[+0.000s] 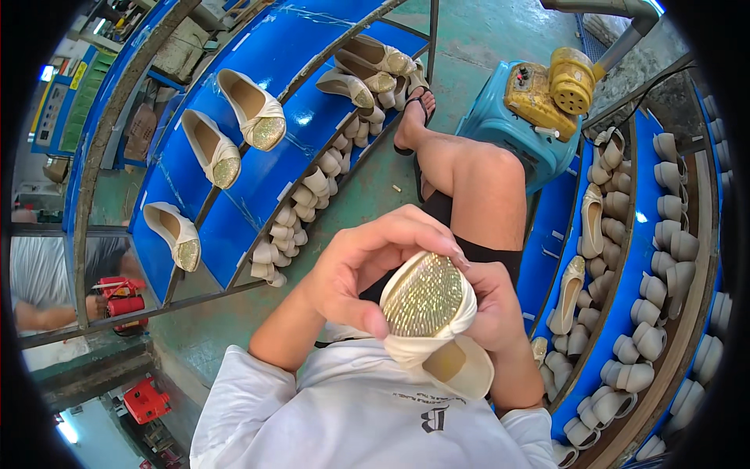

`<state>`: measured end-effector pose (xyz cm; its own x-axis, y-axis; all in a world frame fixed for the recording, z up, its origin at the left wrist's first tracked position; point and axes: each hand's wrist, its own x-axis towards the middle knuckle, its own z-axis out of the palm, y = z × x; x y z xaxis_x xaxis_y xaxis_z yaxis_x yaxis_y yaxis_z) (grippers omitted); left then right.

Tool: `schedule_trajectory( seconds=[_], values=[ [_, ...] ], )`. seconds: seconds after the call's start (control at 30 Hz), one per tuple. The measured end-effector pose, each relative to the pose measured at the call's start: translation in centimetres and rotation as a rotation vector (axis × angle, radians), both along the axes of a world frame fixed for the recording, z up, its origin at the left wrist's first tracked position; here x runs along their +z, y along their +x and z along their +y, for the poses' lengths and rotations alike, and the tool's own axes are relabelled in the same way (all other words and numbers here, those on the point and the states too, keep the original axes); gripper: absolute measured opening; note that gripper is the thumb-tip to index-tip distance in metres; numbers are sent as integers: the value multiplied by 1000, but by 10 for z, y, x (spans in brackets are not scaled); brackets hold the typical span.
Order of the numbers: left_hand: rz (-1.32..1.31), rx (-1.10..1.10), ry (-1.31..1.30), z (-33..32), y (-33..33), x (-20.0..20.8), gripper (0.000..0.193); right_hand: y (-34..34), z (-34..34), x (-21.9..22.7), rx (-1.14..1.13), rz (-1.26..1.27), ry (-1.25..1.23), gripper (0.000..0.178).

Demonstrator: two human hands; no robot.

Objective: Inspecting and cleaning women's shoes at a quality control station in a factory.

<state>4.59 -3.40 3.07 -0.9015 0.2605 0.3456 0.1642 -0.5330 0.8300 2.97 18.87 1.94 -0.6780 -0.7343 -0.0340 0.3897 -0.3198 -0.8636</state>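
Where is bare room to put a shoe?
Bare: the glossy blue left shelf, between three cream gold-toed shoes and rounded off-white pieces; green floor beyond the black-sandalled foot. Mostly crowded: the blue right rack, with rounded beige pieces.

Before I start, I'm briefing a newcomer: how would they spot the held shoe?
Find the white shirt at the bottom. In front of it, the left hand and right hand hold the shoe, glittery toe facing the camera. Unlike rack shoes, it's hand-held.

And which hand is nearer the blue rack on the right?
Right: the right hand grips the glittery shoe on the side toward that blue rack; the left hand, opposite, is farther away.
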Motion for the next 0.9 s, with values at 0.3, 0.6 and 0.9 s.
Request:
schedule_trajectory(
  seconds=[0.3,0.6,0.9],
  values=[
    [-186,546,-23,-19,-14,-37,53,11,-4,6,-23,383,281,89],
    [-491,601,271,-48,-69,-119,24,3,0,-29,-329,793,610,41],
    [-1152,719,289,-122,-226,-279,93,-33,25,-37,-640,769,633,56]
  ],
)
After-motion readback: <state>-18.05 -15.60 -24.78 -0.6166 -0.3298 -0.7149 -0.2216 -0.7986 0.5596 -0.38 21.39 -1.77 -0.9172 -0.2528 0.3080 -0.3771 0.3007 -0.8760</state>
